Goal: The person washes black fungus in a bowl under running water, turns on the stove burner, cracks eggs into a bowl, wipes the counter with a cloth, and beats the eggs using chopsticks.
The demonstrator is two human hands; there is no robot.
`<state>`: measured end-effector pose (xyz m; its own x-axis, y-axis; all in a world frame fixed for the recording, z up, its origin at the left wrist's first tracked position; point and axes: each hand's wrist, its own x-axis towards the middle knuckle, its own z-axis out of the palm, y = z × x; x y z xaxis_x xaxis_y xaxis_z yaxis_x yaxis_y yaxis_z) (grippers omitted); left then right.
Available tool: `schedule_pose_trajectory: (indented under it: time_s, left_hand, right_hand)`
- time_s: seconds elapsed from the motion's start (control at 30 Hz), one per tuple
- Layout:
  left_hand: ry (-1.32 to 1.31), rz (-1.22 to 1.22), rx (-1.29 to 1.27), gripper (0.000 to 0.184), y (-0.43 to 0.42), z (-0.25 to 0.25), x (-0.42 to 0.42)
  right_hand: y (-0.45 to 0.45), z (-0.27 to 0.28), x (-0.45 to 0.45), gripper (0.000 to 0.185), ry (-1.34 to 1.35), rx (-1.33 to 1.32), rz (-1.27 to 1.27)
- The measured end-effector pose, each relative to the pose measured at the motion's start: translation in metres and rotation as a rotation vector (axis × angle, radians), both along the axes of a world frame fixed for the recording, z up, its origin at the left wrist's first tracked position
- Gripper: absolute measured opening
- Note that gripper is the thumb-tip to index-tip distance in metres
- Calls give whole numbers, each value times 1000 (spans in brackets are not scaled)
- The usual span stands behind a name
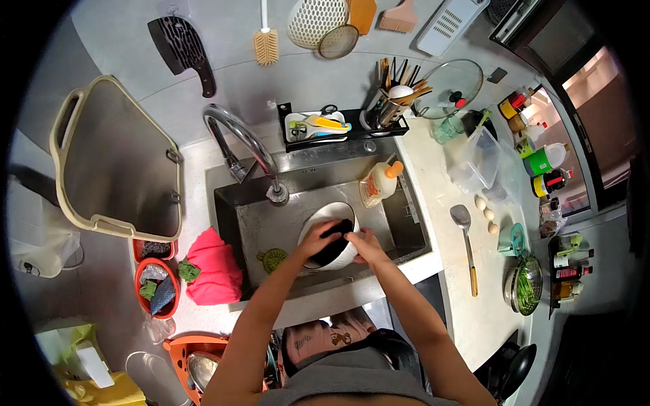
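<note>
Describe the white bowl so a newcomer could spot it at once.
Find the big steel sink. Within its outline, the left hand and right hand meet at the round white bowl. Its dark contents set it apart from the orange-capped bottle and the round green item nearby.

A cleaver (177, 47) hangs on the wall (233, 74), left of a bristled brush (267, 47). A crumpled pink cloth (213, 267) lies near a red basin (177, 287), and on the right-hand counter (464, 325) a metal spatula (467, 247) lies near three eggs (488, 214), with a glass pot lid (440, 81) standing behind
</note>
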<state>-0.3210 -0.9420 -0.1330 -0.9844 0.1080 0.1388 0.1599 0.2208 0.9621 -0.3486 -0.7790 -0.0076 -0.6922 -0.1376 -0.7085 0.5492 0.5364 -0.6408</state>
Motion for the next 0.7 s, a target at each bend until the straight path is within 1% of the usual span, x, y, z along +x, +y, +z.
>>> schedule_pose_trajectory:
  time_s: [0.07, 0.1, 0.17, 0.2, 0.23, 0.27, 0.37, 0.47, 0.5, 0.57, 0.6, 0.63, 0.7]
  left_hand:
    - [0, 78, -113, 39, -15, 25, 1]
    - [28, 69, -113, 39, -15, 23, 1]
    - [90, 48, -108, 38, -8, 12, -4]
    - [63, 18, -18, 37, 3, -3, -6]
    - [69, -17, 22, 37, 13, -7, -5]
    - [67, -1, 31, 39, 23, -11, -3]
    - [79, 38, 71, 40, 35, -20, 0]
    - [124, 113, 98, 40, 17, -8, 4]
    - [147, 90, -2, 38, 2, 0, 3]
    - [124, 121, -126, 38, -21, 29, 3]
    - [146, 125, -164, 38, -27, 31, 1]
    - [158, 117, -133, 38, -26, 30, 1]
    - [188, 97, -68, 38, -15, 20, 1]
  right_hand:
    - [-9, 3, 0, 85, -7, -41, 7]
    - [-11, 7, 0, 84, -7, -57, 8]
    - [-9, 16, -3, 84, 7, -2, 7]
    - [-3, 15, -5, 84, 1, 36, 5]
    - [3, 12, -7, 84, -6, 75, 1]
    - [10, 3, -8, 82, 14, 123, -1]
    - [11, 11, -7, 83, 17, 230, 39]
    - [0, 8, -4, 81, 64, 108, 49]
    - [-5, 9, -2, 81, 76, 57, 50]
    - [-13, 11, 3, 79, 87, -42, 17]
    - [-15, 11, 3, 78, 74, -68, 6]
    - [-17, 11, 3, 78, 63, -94, -4]
    - [-13, 6, 3, 76, 61, -38, -32]
